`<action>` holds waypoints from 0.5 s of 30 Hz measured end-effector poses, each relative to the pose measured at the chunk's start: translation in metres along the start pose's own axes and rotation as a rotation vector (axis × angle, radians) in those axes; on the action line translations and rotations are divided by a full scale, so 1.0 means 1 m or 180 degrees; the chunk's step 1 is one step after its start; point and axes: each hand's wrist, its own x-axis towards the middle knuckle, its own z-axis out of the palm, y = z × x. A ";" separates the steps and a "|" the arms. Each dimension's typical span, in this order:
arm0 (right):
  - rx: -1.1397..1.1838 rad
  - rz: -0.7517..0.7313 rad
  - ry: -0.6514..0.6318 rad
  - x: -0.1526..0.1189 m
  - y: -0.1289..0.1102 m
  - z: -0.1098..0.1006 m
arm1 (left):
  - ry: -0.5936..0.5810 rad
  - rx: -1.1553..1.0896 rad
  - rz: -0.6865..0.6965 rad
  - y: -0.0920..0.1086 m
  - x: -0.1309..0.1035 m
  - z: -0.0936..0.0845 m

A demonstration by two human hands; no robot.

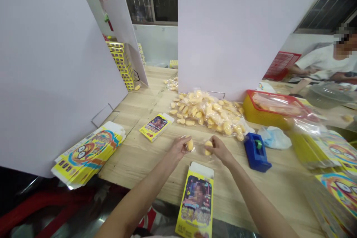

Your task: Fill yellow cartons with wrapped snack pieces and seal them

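Observation:
My left hand [177, 148] pinches a yellow oval piece in a clear wrapper [190, 145] between thumb and fingers. Facing it a short way to the right, my right hand [221, 150] grips another wrapped yellow piece [208, 148]. Both hands are just above the table, in front of a heap of wrapped yellow pieces [206, 113]. Below them, at the near edge, lies a yellow printed box [195, 202] with its white flap towards the hands. A second yellow box [156, 126] rests beyond my left hand, its white end pointing right.
A blue tape dispenser [257, 152] stands right of my right hand, near a crumpled plastic bag [275, 137]. Stacked flat cartons [89, 152] lie left, with more [340, 189] at right. Behind are a yellow basket [258, 113] and white partitions [225, 41]. Another person [320, 61] sits far right.

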 end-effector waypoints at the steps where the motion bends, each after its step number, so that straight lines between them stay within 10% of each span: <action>1: 0.0781 0.0164 0.0211 -0.003 -0.004 0.002 | 0.0040 -0.0134 0.0023 -0.003 -0.004 0.007; 5: 0.2560 0.0502 0.0744 -0.013 -0.023 0.025 | 0.0094 -0.0381 0.0195 -0.012 -0.019 0.039; 15: 0.1719 0.0234 0.1732 -0.040 -0.018 0.036 | 0.0095 0.0075 0.0324 -0.018 -0.035 0.052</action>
